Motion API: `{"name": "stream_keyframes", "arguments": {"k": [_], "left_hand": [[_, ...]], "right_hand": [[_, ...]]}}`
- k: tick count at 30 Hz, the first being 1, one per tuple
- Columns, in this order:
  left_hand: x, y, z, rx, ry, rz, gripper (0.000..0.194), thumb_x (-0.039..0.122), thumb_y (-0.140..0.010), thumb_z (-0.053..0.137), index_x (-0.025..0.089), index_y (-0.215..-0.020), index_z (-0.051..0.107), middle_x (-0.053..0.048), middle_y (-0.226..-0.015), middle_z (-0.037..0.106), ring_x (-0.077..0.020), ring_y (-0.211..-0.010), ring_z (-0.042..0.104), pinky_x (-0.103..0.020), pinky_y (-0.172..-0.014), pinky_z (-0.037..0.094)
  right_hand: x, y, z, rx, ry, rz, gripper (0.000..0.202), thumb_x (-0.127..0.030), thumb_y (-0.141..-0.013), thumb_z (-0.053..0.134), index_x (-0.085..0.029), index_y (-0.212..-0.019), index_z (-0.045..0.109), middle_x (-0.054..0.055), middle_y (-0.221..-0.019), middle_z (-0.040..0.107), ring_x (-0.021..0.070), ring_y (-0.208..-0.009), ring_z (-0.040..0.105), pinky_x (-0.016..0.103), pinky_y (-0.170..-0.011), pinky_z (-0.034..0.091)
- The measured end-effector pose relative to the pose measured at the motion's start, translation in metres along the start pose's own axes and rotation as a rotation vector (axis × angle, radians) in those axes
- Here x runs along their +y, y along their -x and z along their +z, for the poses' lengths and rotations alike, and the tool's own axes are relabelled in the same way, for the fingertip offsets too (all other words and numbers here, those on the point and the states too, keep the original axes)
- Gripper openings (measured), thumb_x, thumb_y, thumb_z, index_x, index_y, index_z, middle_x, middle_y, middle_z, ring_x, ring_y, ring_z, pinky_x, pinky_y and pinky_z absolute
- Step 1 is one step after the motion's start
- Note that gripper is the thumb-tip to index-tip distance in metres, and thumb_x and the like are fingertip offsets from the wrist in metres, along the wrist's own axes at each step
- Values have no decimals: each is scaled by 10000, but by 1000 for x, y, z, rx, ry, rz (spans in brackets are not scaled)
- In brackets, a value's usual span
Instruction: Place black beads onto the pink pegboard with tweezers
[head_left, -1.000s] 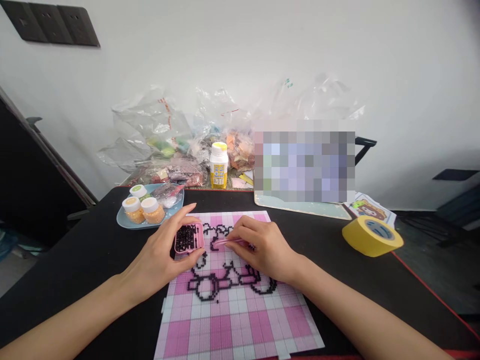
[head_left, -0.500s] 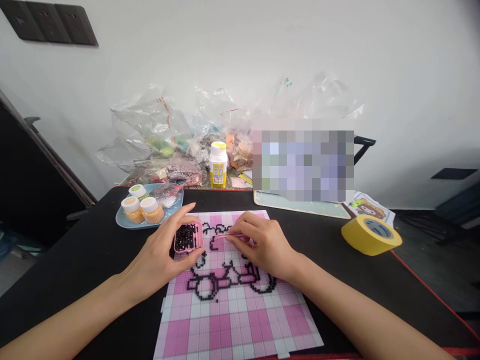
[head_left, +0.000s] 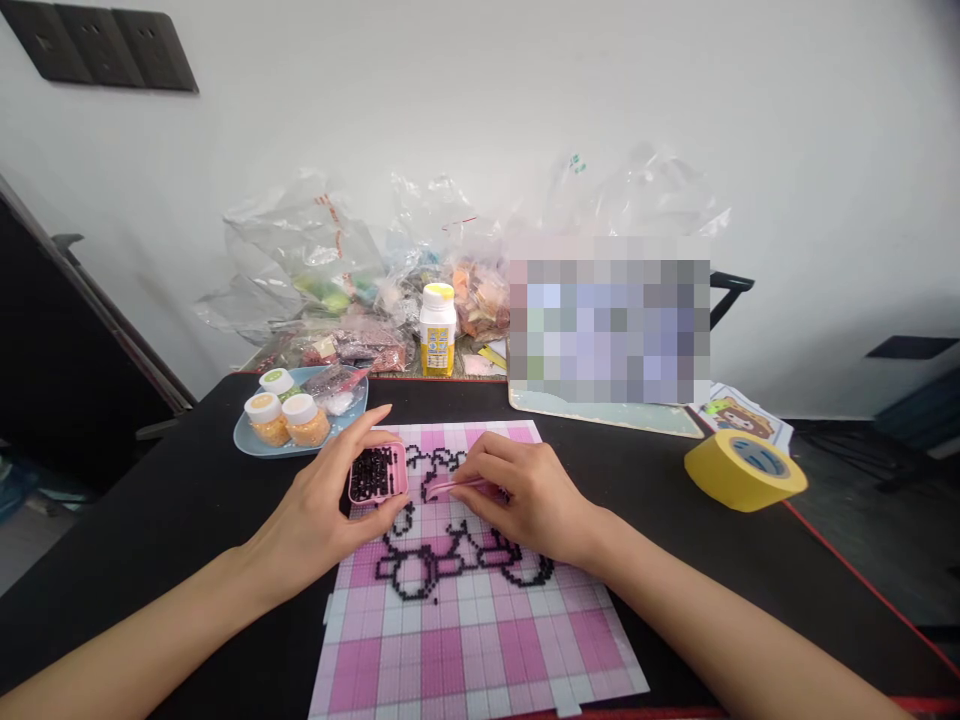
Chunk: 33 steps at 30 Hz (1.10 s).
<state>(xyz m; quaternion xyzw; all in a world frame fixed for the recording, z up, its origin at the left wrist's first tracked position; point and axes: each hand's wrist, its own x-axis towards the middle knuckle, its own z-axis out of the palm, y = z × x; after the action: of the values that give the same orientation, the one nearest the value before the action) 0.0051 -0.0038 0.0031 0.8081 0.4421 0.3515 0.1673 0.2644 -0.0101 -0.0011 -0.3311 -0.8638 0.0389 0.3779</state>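
Observation:
Between the thumb and fingers of my left hand (head_left: 315, 505) is a small pink tray (head_left: 400, 470) filled with black beads (head_left: 371, 474). It is held above the upper left part of a pink and white checked pegboard (head_left: 480, 650). My right hand (head_left: 525, 490) pinches pink tweezers (head_left: 450, 487), their tips pointing left at the board near a short line of black beads. Whether a bead sits between the tips is too small to tell. Black bead outlines (head_left: 412, 575) run across the board's middle and top; my right hand covers part of them.
On the left, a blue plate (head_left: 247, 440) carries several small jars and a bag. Behind the board stand a white and yellow bottle (head_left: 438, 330) and plastic bags (head_left: 300, 240). A blurred panel (head_left: 607, 330) leans at back right. A yellow tape roll (head_left: 724, 475) lies on the right.
My right hand and the tweezers have shifted slightly down, with the tips now lower beside the bead line. My left hand keeps the tray in the same place.

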Motion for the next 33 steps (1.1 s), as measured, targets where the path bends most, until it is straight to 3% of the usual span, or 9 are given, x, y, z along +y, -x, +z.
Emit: {"name": "stream_keyframes", "arguments": {"k": [26,33], "left_hand": [[2,1,-2,5,8,-12,753,411,-872,713,402,-1515,323,6,-1244,679,-234,-1084,679,-393,-1033,497],[1,1,-2,-2,9,1,750,428,-886,700,372,-1526,313,-28,-1259,673,-264,-1123,667,-452,-1056,479]], "right_hand": [[9,0,-14,-93,-14,38,190,-286,-969,603,-155,-889,715,43,-817,671,120,-656,601,224,-595,463],[11,0,-18,-118,-25,48,189,-277,-971,590,-156,-893,710,47,-840,671,123,-678,609,229,-606,468]]}}
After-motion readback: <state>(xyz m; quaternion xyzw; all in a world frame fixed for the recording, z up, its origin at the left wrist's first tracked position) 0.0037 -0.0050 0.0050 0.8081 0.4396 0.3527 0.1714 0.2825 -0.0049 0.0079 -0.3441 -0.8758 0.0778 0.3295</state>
